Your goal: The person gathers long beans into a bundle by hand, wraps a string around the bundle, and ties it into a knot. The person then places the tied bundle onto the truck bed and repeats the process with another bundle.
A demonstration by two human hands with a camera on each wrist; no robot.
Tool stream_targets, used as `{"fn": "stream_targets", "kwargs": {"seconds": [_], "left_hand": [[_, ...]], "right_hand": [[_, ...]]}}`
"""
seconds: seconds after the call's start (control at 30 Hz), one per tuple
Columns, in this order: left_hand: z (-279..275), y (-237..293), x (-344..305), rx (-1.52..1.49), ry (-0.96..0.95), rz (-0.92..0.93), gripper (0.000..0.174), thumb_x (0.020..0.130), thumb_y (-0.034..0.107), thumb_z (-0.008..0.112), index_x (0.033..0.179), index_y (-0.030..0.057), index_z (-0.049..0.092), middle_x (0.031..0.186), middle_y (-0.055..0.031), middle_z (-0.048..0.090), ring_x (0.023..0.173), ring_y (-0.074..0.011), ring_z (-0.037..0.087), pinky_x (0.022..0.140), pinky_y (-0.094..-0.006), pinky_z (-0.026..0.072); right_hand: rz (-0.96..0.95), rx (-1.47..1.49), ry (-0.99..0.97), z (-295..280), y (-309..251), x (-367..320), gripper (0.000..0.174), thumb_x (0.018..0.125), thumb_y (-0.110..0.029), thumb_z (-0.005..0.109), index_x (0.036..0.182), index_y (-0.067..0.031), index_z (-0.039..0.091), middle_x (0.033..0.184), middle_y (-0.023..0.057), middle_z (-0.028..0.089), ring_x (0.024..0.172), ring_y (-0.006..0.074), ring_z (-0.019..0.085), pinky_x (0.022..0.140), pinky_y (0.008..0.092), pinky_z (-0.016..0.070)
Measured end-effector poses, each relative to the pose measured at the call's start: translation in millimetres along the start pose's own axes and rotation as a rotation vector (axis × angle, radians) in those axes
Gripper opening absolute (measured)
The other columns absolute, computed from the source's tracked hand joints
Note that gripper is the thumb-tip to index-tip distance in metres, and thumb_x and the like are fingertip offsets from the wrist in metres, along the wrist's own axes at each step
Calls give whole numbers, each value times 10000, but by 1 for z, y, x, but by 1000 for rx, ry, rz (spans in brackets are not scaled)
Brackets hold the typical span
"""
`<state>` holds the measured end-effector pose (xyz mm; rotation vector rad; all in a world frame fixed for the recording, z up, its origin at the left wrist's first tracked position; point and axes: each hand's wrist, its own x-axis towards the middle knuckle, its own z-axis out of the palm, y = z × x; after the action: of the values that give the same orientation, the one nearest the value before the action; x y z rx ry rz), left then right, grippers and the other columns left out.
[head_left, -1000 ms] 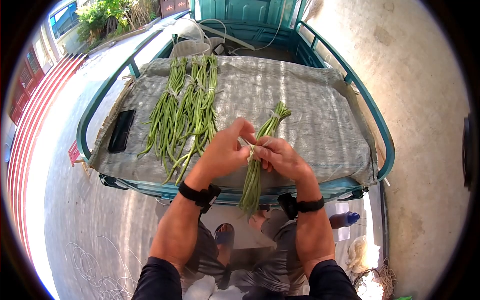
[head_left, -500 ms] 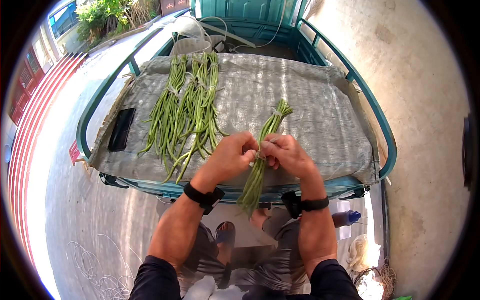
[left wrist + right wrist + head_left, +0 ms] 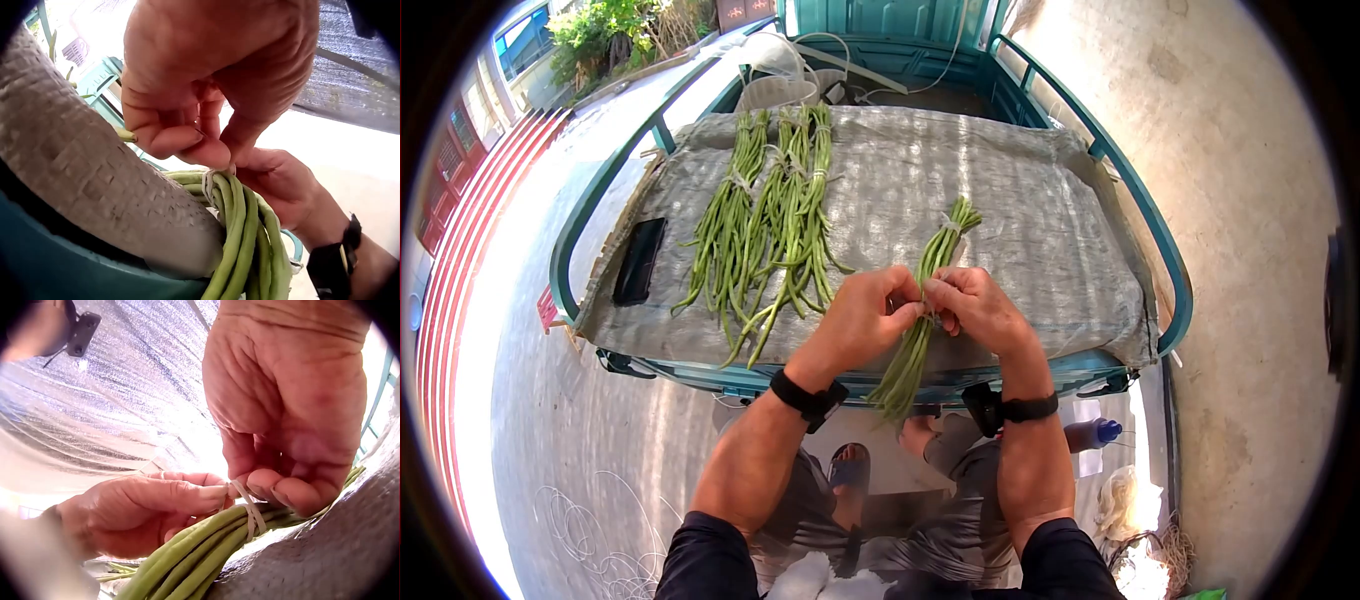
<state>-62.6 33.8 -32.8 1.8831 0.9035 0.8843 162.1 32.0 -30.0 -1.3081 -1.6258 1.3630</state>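
Note:
A bundle of green long beans [image 3: 907, 362] lies over the front edge of the grey woven sheet, its lower ends hanging past the edge. One tie [image 3: 949, 224] circles it near the top. A second, pale string tie [image 3: 252, 520] wraps its middle, close under the fingertips. My left hand [image 3: 862, 315] pinches at this string with curled thumb and finger. Opposite it, my right hand [image 3: 982, 308] pinches the string from the other side, fingertips nearly meeting the left ones. Several tied bean bundles [image 3: 772, 220] lie left of my hands.
The woven sheet [image 3: 1040, 250] covers a teal cart bed with side rails [image 3: 1145, 215]. A black phone [image 3: 639, 262] lies at the left. Behind stands a white bucket [image 3: 778, 92]. Below right is a dark bottle with a blue cap [image 3: 1108, 431]; loose string [image 3: 590, 530] lies on the floor.
My left hand has come down from above the tie and in close to my right hand. The string ends between them have drawn in, and the bundle's lower end has shifted slightly left.

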Motion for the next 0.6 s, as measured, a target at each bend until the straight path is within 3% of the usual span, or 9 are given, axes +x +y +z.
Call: {"fn": "stream_targets", "kwargs": {"seconds": [0.13,0.23,0.33,0.43,0.53,0.6], "left_hand": [[2,-3,1,-30,-11,-55,118,1007,115,690,1013,1,661,835,23,636,726,-47,584,638,-241,496],[0,-4,1,-270,-55,-203,137,1024,156,673,1021,19,663,852,31,634,721,-47,570,639,-232,486],[0,-4,2,-289,-59,-229,128,1025,168,655,1017,40,661,851,42,618,714,-47,557,635,-222,476],[2,-3,4,-377,-39,-288,83,1004,145,653,979,66,656,829,49,607,683,-45,549,605,-218,450],[2,-4,7,-485,-29,-397,65,986,138,648,936,97,649,805,49,604,649,-48,541,567,-212,413],[2,-4,7,-536,-13,-424,73,982,146,649,919,110,647,788,45,605,628,-50,534,545,-211,392]], "right_hand": [[-48,71,36,1,-3,-4,306,1001,-287,700,867,-12,695,707,0,629,627,72,572,546,256,447],[-110,-45,-17,-3,-14,-13,251,944,-231,767,888,5,701,757,20,673,670,93,617,588,278,490],[-117,-166,23,-1,-15,-11,215,879,-163,802,904,25,703,814,61,705,734,141,668,652,318,534],[-266,-273,108,4,-5,-6,192,847,-129,787,912,28,697,855,104,710,770,196,694,697,349,554],[-276,-258,173,10,-10,-9,169,817,-98,763,906,24,687,865,130,690,788,235,695,694,364,551],[-324,-336,225,14,-15,-11,133,826,-50,758,916,18,688,857,87,677,762,164,657,676,323,533]]}}
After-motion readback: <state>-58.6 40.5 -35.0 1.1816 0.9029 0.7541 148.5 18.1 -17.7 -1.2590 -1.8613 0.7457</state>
